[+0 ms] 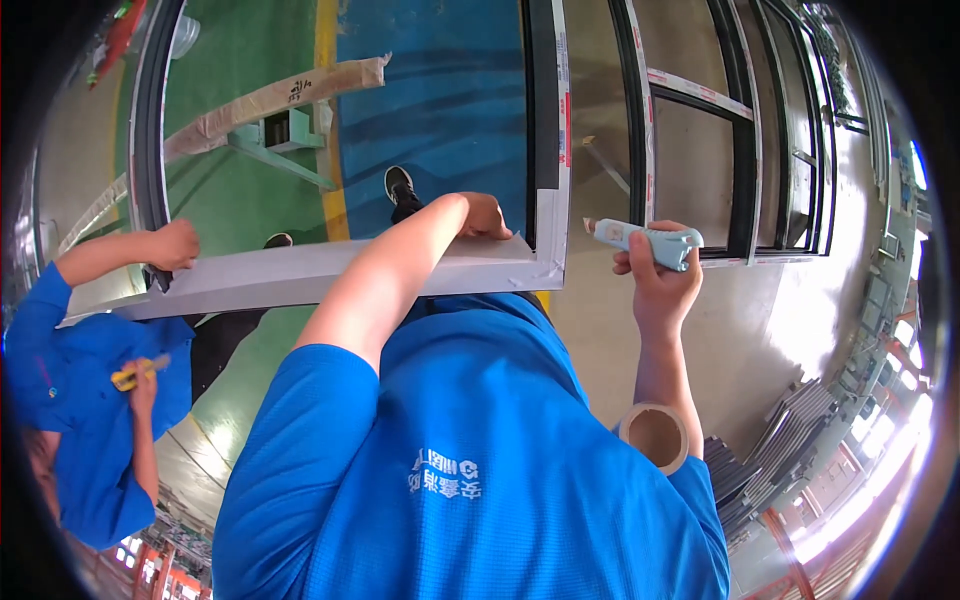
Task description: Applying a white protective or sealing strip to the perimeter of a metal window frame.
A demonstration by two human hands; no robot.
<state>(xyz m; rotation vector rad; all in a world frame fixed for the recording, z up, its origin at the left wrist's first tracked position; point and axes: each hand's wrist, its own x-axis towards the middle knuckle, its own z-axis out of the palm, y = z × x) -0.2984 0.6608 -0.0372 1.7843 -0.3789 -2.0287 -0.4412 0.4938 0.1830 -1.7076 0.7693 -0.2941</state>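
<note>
Across the upper left of the frame, a beam (pixel 250 100) wrapped in brown paper slants over a green floor (pixel 250 40), with a pale green stand (pixel 303 130) beneath it, and a red object (pixel 118 40) shows near the rim. A yellow stripe (pixel 326 50) runs down beside a blue floor strip (pixel 450 110) at upper centre. At upper right stand other dark frames (pixel 742 190) with taped edges over a tan floor (pixel 590 400), while at lower right lie stacked long bars (pixel 790 430), near bright windows (pixel 880 435) and an orange post (pixel 790 550)
</note>
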